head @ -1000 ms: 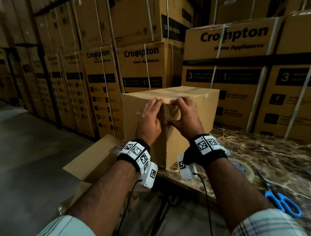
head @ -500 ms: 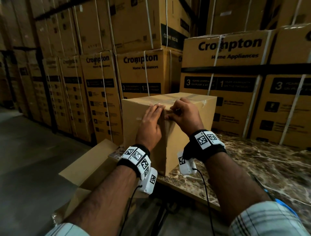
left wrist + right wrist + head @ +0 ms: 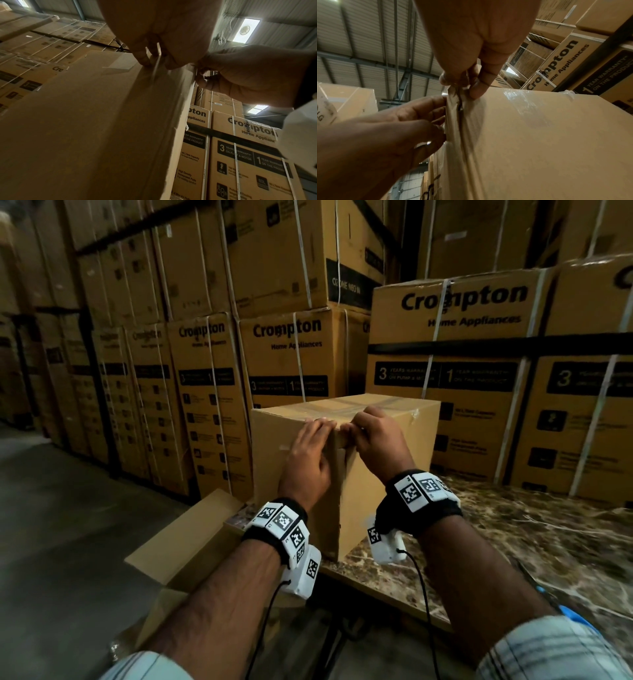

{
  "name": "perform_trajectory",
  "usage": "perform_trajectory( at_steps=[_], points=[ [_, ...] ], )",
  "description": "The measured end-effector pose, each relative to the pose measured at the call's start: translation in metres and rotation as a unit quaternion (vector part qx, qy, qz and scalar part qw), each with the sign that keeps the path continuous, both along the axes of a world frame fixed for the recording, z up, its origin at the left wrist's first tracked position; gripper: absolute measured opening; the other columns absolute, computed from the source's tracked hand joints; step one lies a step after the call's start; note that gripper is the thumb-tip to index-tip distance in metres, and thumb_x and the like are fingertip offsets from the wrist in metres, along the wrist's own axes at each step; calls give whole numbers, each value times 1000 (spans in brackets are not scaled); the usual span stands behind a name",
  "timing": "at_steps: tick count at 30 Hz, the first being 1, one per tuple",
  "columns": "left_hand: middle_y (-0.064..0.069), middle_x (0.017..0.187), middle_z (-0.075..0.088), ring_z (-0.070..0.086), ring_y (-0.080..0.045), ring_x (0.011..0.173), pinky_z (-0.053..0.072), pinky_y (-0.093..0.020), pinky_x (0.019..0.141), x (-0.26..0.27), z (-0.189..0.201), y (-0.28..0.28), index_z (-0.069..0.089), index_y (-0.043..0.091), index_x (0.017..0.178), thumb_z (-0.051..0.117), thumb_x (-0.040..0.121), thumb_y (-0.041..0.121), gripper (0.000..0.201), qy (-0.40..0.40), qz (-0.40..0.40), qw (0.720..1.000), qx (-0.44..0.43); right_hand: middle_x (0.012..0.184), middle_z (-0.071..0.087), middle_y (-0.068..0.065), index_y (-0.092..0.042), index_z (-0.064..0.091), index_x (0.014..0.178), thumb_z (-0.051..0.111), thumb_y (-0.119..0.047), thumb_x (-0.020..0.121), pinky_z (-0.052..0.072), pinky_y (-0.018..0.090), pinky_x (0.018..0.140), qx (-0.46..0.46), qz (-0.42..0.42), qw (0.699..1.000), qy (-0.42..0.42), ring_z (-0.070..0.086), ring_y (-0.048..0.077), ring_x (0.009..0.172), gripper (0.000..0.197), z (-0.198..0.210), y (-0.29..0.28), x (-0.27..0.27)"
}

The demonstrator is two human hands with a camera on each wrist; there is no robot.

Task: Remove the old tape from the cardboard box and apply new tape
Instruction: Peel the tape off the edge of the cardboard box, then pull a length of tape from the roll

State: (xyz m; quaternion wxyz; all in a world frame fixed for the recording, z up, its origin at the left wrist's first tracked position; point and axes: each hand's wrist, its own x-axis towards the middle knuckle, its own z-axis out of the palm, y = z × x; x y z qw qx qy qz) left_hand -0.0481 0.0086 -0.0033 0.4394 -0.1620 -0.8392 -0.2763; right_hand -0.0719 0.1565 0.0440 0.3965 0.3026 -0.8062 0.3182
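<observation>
Fingers point(image 3: 356, 429) pinching old tape point(image 3: 453, 121) higher, box point(image 3: 387, 481) edge (left hand point(image 3: 305, 463) unmoved)

Right hand point(image 3: 471, 75) pinches old tape point(image 3: 455, 102) at cardboard box point(image 3: 539, 142) corner.

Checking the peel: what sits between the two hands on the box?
The box's vertical corner edge, with the old tape running down it, lies between the left hand and right hand, clearest in the right wrist view.
</observation>
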Motion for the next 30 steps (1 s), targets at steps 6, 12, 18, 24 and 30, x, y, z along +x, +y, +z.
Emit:
perform_trajectory(
  at_steps=[6,12,18,24,30],
  points=[
    [0,156,29,14,-20,148,4,-31,115,-1,0,0,33,21,147,46,88,-4,66,-3,8,1000,-1,95,50,1,-10,64,87,58,-24,93,49,24,70,-41,11,997,-61,54,16,82,17,-1,-3,-7],
    [-2,155,32,16,-20,147,7,-32,116,0,0,2,36,19,145,49,91,4,58,2,7,1000,-6,104,48,6,-7,59,98,49,-21,97,49,25,73,-44,-16,998,-52,46,13,85,17,-8,-11,4],
    [-5,159,21,8,-21,149,4,-33,117,2,2,3,25,18,149,43,96,11,57,-48,39,997,-54,104,57,10,-9,63,94,51,-18,95,49,38,75,-55,-21,997,-42,55,27,89,14,-13,-9,8],
    [-8,161,8,9,-25,147,13,-33,116,28,6,28,16,13,152,43,96,14,62,-42,60,994,-76,124,59,8,-17,58,124,49,-17,95,48,37,95,-35,-48,998,-36,54,23,112,30,-14,36,23],
    [-11,111,61,57,-31,101,47,-41,86,34,-46,111,59,16,112,36,98,24,28,-101,-58,992,-56,100,69,13,-13,70,94,51,-8,85,48,33,77,84,-191,963,-170,63,33,92,22,-45,135,60]
  ],
)
